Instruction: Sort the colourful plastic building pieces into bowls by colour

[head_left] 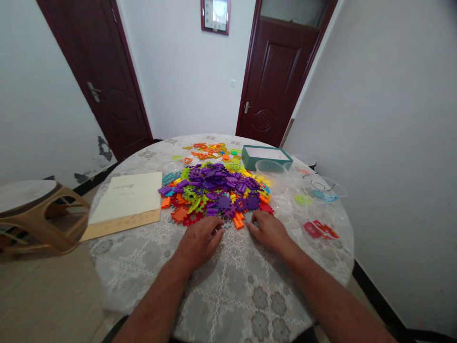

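A heap of colourful plastic interlocking pieces (pixel 214 190), mostly purple with green, orange and red ones, lies in the middle of a round table (pixel 221 286). My left hand (pixel 200 240) rests palm down at the heap's near edge, fingers curled toward a small grey piece (pixel 227 223). My right hand (pixel 267 229) lies beside it, its fingertips pinched on a grey piece (pixel 249 217) next to an orange one (pixel 238 222). What the left fingers hold, if anything, is hidden.
A cream paper on a brown envelope (pixel 124 200) lies at the left. A teal box (pixel 266 156), clear plastic bowls (pixel 271 169) and red pieces (pixel 319 229) sit at the right. More orange pieces (pixel 209 150) lie at the far side. A stool (pixel 39 214) stands left of the table.
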Demonstrator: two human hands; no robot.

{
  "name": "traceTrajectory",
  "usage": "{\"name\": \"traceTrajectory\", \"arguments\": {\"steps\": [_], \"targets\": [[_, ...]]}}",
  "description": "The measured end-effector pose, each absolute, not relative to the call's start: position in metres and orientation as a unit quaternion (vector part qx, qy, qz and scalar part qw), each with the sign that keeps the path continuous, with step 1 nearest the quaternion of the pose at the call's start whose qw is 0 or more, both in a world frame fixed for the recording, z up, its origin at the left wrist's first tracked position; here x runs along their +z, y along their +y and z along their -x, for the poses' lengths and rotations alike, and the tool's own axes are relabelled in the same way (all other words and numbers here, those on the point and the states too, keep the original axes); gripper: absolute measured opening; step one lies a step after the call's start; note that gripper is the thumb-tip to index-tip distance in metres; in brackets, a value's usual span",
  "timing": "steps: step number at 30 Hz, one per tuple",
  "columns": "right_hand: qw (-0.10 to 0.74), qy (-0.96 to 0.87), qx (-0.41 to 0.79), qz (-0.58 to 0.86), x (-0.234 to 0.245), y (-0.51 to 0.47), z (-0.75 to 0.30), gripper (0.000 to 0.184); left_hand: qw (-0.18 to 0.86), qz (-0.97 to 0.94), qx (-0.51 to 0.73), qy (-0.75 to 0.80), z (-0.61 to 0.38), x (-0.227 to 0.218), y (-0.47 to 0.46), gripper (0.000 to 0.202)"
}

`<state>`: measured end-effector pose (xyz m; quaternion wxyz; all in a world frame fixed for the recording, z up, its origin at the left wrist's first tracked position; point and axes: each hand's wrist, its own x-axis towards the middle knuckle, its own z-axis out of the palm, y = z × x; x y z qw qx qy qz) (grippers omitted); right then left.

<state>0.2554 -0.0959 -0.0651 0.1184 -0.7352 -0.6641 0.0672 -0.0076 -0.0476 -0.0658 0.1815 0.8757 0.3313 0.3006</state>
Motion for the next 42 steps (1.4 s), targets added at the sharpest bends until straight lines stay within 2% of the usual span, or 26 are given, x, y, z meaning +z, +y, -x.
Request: {"name": "traceTrajectory", "arguments": {"steps": [7, 11, 14, 18, 22, 25, 28, 30, 35, 38, 42], "targets": [[0.102, -0.673, 0.010, 0.733, -0.072, -0.102, -0.248, 0.016, 0.179, -0.878, 0.281, 0.343, 0.007, -0.065, -0.048, 0.017], [0.148, -0.705, 0.029, 0.693, -0.076, -0.104, -0.259, 0.010, 0.169, -0.883, 0.273, 0.341, 0.006, -0.066, -0.048, 0.016], [0.220, -0.711, 0.055, 0.665, -0.078, -0.103, -0.265, 0.007, 0.166, -0.884, 0.277, 0.339, 0.006, -0.067, -0.048, 0.016], [0.357, -0.678, 0.153, 0.624, -0.074, -0.099, -0.269, 0.011, 0.186, -0.874, 0.294, 0.339, 0.005, -0.066, -0.050, 0.017], [0.455, -0.577, 0.322, 0.596, -0.072, -0.095, -0.270, 0.019, 0.232, -0.868, 0.287, 0.332, -0.002, -0.064, -0.054, 0.025], [0.505, -0.471, 0.469, 0.551, -0.072, -0.095, -0.264, 0.029, 0.272, -0.863, 0.275, 0.326, -0.015, -0.058, -0.058, 0.040], [0.519, -0.408, 0.564, 0.496, -0.069, -0.097, -0.257, 0.036, 0.303, -0.865, 0.252, 0.312, -0.033, -0.045, -0.064, 0.051], [0.521, -0.400, 0.594, 0.464, -0.067, -0.098, -0.254, 0.037, 0.318, -0.864, 0.240, 0.308, -0.047, -0.036, -0.066, 0.050], [0.527, -0.391, 0.622, 0.428, -0.071, -0.097, -0.251, 0.036, 0.381, -0.809, 0.281, 0.348, -0.079, -0.041, -0.062, 0.021], [0.540, -0.368, 0.607, 0.452, -0.077, -0.094, -0.250, 0.040, 0.400, -0.787, 0.300, 0.363, -0.082, -0.052, -0.061, 0.020], [0.559, -0.344, 0.571, 0.492, -0.078, -0.090, -0.252, 0.042, 0.341, -0.811, 0.272, 0.390, -0.067, -0.051, -0.066, 0.027]]}}
